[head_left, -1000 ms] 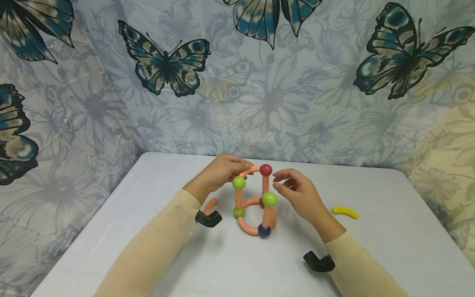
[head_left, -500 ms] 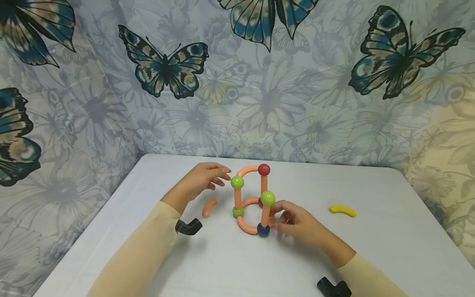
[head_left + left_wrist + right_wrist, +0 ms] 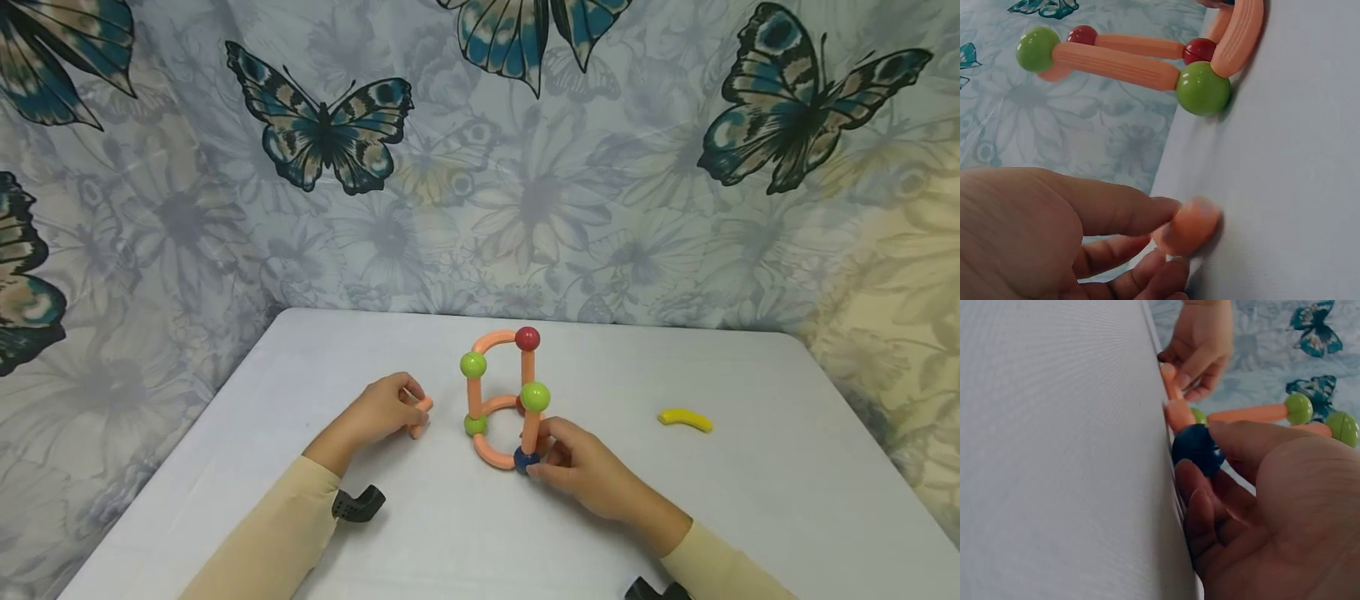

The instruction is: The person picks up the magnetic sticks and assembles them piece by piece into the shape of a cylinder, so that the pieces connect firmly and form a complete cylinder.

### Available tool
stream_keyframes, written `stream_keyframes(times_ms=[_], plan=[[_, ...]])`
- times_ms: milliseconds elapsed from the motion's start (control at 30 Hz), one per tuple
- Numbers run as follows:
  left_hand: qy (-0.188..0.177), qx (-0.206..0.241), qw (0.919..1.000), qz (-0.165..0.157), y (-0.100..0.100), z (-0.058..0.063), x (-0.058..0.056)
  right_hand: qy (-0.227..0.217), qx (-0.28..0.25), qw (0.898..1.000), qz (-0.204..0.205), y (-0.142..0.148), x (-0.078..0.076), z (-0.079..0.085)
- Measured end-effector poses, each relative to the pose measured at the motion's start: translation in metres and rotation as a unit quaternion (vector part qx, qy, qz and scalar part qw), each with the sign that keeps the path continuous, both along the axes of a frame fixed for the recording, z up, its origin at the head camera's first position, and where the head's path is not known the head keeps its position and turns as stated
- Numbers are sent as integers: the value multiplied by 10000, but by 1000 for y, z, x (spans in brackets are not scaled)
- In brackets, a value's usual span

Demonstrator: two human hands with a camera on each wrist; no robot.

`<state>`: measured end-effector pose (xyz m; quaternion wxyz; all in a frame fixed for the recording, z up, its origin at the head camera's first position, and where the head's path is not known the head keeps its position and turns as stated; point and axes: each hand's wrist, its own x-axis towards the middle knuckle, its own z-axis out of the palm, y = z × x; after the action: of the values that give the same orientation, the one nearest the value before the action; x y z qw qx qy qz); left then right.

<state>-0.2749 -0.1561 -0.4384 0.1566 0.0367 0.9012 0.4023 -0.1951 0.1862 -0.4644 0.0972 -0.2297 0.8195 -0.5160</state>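
Note:
In the middle of the table a frame of orange rods and coloured balls stands upright. Its base has a blue ball (image 3: 1196,449), a green ball (image 3: 476,424) and a red ball partly hidden behind a post. Up top are a red ball (image 3: 527,338) and two green balls, one at the left (image 3: 473,365), one at the front right (image 3: 536,397). With thumb and fingers my right hand (image 3: 588,471) grips the blue ball. Left of the frame, my left hand (image 3: 381,412) pinches a loose curved orange rod (image 3: 1191,226) at the tabletop.
A yellow curved rod (image 3: 685,419) lies to the right on the white table (image 3: 780,500). Black wrist-worn devices show below both hands, the left one (image 3: 360,504) in full. A butterfly-patterned cloth wall (image 3: 540,208) rises behind the table.
My left hand has let go of the frame's upper curved rod and come down left to the loose orange rod. My right hand has moved down from beside the upper balls to the blue ball.

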Motion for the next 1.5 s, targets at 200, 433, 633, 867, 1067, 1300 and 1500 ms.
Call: stream_keyframes(times_ms=[200,433,633,867,1067,1300,1500], plan=[[184,-434,9989,65,4,-4,2,107,30,9999,-22,0,-1,-3],[199,-291,9994,-32,3,2,4,229,44,9997,-48,0,-2,-4],[-499,1178,9915,-224,-5,9,3,245,40,9997,-49,1,-2,-6],[-956,2569,9583,-803,-2,20,7,209,69,9997,-93,2,-1,-6],[-1171,3275,9316,-1057,14,30,20,173,99,9997,-158,0,-1,-5],[-1305,3880,9065,-1033,39,35,37,35,-14,9998,-186,-2,0,-5],[-1366,4301,8858,-1083,54,30,43,-48,-138,9998,-126,-2,-1,-5]])
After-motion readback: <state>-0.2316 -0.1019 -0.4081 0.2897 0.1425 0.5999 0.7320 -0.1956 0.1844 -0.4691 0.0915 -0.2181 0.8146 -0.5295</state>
